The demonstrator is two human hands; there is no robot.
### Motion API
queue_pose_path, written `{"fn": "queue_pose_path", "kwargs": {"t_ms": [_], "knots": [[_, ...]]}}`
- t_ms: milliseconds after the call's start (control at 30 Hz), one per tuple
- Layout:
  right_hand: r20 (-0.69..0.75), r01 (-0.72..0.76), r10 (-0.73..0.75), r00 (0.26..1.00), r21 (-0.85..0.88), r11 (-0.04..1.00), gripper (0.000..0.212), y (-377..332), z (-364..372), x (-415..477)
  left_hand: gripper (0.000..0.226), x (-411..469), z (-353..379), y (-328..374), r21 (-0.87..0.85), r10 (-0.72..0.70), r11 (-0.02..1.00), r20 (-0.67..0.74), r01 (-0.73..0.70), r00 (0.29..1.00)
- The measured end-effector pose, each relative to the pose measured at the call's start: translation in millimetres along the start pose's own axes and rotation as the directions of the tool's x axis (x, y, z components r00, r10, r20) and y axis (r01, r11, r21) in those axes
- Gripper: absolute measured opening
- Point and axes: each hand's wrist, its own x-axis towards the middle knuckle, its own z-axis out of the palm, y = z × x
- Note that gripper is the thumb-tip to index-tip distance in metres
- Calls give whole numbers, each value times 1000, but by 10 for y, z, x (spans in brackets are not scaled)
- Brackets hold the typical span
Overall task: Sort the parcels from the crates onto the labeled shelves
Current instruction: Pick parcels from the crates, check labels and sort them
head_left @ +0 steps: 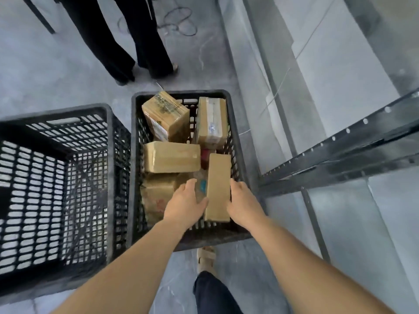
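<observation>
left crate looks emptied, right crate holds some six parcels, and i'm on one parcel at its near end, left hand with fingers flat against it, right hand with fingers hidden so i can't tell, shelf run not yet begun.

The black slatted crate holds brown cardboard parcels. At its near right corner a narrow parcel stands on edge with the left hand and right hand against its sides, and a seemingly crumpled parcel, blurred, lies at its near left. A flat parcel lies across its middle, a labelled parcel tilts in its far left corner beside a taped parcel, a second crate stands just to its left, and the shelf frame stands to its right.
</observation>
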Motion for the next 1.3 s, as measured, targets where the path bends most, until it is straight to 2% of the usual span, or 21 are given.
{"fn": "queue_pose_path", "kwargs": {"t_ms": [233, 333, 467, 567, 700, 767, 867, 933, 1033, 1133, 1233, 1300], "knots": [[138, -218, 195, 971, 186, 958, 76, 130, 332, 393, 63, 409, 315, -1, -156, -97, 980, 151, 121, 984], [155, -285, 254, 955, 226, 932, 62, 187, 451, 484, 61, 521, 447, -18, -261, -150, 943, 229, 209, 962], [179, -277, 232, 956, 293, 915, 35, 209, 545, 477, 57, 593, 580, -99, -332, -190, 897, 304, 291, 933], [167, -214, 164, 972, 352, 911, 39, 131, 570, 343, 57, 497, 486, -152, -386, -216, 864, 295, 323, 931], [140, -56, 2, 990, 386, 921, 64, -153, 499, -44, 64, 279, 163, -233, -444, -221, 842, 232, 305, 947], [103, 34, -78, 992, 375, 927, 70, -334, 423, -255, 73, 129, -22, -264, -462, -234, 834, 199, 302, 951], [54, 182, -206, 977, 287, 941, 64, -613, 262, -505, 89, -109, -330, -308, -500, -273, 812, 130, 301, 953], [42, 262, -281, 959, 258, 930, 58, -804, 121, -620, 89, -240, -558, -342, -538, -275, 798, 71, 269, 959], [-18, 326, -332, 943, 250, 912, 49, -1030, -62, -719, 77, -436, -911, -377, -593, -251, 778, 6, 205, 968], [-192, 328, -283, 940, 277, 903, 48, -1206, -253, -806, 49, -632, -1216, -437, -680, -180, 724, -21, 118, 984], [-290, 312, -207, 934, 385, 869, 62, -1347, -419, -879, 34, -846, -1476, -490, -765, -119, 641, -16, 64, 993], [-248, 276, -164, 955, 532, 800, 75, -1452, -514, -922, 29, -988, -1628, -525, -795, -73, 606, -25, 25, 997]]}}
